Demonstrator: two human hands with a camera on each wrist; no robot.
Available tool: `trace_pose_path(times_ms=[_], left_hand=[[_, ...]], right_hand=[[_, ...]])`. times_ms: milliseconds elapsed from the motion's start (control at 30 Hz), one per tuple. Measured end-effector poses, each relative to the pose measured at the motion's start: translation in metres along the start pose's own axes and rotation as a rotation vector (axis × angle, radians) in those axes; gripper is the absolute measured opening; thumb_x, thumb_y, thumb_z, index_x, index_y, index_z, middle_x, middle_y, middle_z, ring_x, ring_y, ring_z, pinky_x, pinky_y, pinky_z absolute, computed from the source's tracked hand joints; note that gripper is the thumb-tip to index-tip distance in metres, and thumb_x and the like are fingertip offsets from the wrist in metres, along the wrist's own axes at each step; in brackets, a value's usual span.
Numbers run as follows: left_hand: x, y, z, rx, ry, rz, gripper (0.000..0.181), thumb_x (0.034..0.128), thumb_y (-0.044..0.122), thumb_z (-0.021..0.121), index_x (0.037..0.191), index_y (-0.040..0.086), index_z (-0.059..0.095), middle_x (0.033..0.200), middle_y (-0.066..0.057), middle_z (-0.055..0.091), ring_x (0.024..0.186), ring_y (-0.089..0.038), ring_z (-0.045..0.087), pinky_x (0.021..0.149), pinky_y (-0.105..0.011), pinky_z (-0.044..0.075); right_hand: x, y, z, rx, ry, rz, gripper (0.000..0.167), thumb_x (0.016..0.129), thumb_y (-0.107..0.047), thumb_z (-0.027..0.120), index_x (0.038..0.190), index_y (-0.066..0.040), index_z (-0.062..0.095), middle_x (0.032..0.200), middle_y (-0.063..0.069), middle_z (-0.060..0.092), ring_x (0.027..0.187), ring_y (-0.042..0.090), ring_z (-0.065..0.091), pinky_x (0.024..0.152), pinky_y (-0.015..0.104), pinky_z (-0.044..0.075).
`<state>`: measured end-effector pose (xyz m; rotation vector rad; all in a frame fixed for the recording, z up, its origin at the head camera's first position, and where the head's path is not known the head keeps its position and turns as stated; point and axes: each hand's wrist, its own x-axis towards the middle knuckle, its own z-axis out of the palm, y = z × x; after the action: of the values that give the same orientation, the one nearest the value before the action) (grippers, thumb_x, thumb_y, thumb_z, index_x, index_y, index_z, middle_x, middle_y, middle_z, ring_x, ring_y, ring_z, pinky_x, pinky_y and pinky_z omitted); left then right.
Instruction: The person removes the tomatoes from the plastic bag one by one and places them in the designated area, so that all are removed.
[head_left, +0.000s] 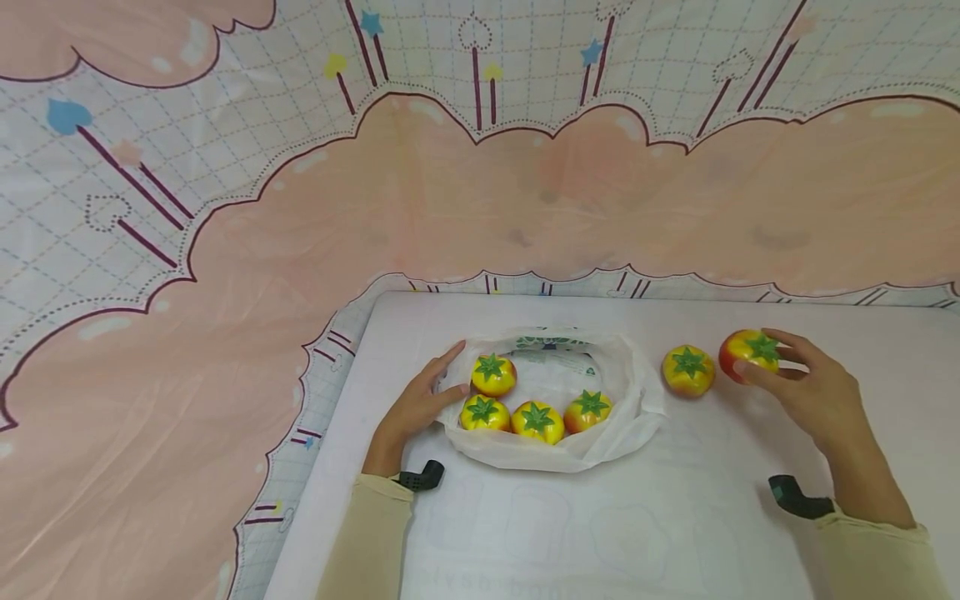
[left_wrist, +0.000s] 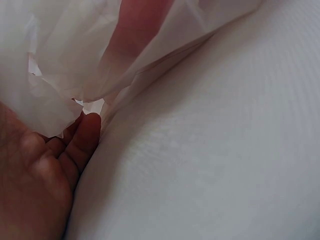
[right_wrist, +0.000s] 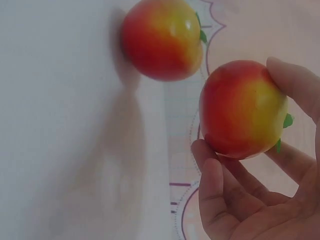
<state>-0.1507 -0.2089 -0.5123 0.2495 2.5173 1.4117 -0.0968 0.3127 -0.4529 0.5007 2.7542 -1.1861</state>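
My right hand point(head_left: 813, 392) holds a red-and-yellow toy tomato point(right_wrist: 242, 110) with a green star-shaped top, pinched between thumb and fingers above the table. Just left of it, a second tomato point(head_left: 687, 372) rests on the white surface; the right wrist view also shows it beyond the held one. My left hand point(head_left: 420, 404) grips the left edge of a white plastic bag point(head_left: 517, 454), whose mouth is spread wide. Several similar tomatoes point(head_left: 537, 422) sit inside the bag, toward its left and front. In the left wrist view, thin plastic point(left_wrist: 65, 60) partly covers the fingers.
Under everything is a white table point(head_left: 555, 533), with its left edge slanting beside the left forearm. A patterned pink-and-white cloth point(head_left: 525, 200) lies behind and to the left. Dark wrist devices point(head_left: 798, 497) are worn on both arms.
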Motion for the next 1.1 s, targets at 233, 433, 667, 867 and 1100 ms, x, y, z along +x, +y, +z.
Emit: trace_pose_path(times_ms=[233,433,667,867,1100], left_hand=[[0.001,-0.002,-0.001,-0.006,-0.002,0.012,0.073,0.0934,0.041,0.071,0.156,0.047,0.035,0.168,-0.003,0.029,0.157,-0.037,0.021,0.120,-0.071,0.018],[0.001,-0.002,0.000,-0.001,-0.004,0.014,0.074,0.0936,0.041,0.071,0.157,0.047,0.034,0.168,-0.004,0.029,0.157,-0.038,0.021,0.119,-0.073,0.019],[0.001,-0.003,0.000,0.003,-0.004,0.021,0.073,0.0938,0.040,0.070,0.157,0.046,0.034,0.168,-0.003,0.029,0.157,-0.038,0.021,0.119,-0.073,0.019],[0.002,-0.004,0.001,0.005,-0.004,0.022,0.074,0.0932,0.041,0.070,0.157,0.046,0.034,0.168,-0.003,0.029,0.157,-0.038,0.022,0.118,-0.073,0.020],[0.003,-0.005,0.000,0.001,-0.009,0.013,0.074,0.0924,0.044,0.070,0.157,0.046,0.034,0.169,-0.002,0.028,0.157,-0.038,0.022,0.118,-0.074,0.020]], right_hand=[[0.002,0.008,-0.001,-0.005,-0.002,0.007,0.092,0.094,-0.063,0.061,0.164,-0.018,0.022,0.158,0.036,0.030,0.131,0.059,0.038,0.093,0.070,0.051],[0.005,0.016,0.002,-0.005,-0.020,-0.020,0.091,0.095,-0.061,0.060,0.163,-0.014,0.022,0.156,0.038,0.031,0.130,0.060,0.038,0.094,0.072,0.049],[0.006,0.022,0.006,-0.002,-0.054,-0.017,0.093,0.095,-0.062,0.060,0.163,-0.012,0.022,0.156,0.040,0.029,0.131,0.062,0.037,0.095,0.074,0.046],[0.008,0.024,0.007,-0.014,-0.069,-0.016,0.093,0.096,-0.062,0.058,0.163,-0.010,0.021,0.155,0.040,0.029,0.131,0.063,0.037,0.095,0.072,0.048],[0.011,0.025,0.006,-0.029,-0.081,-0.012,0.093,0.096,-0.061,0.058,0.162,-0.008,0.020,0.154,0.042,0.029,0.130,0.063,0.037,0.094,0.069,0.051]])
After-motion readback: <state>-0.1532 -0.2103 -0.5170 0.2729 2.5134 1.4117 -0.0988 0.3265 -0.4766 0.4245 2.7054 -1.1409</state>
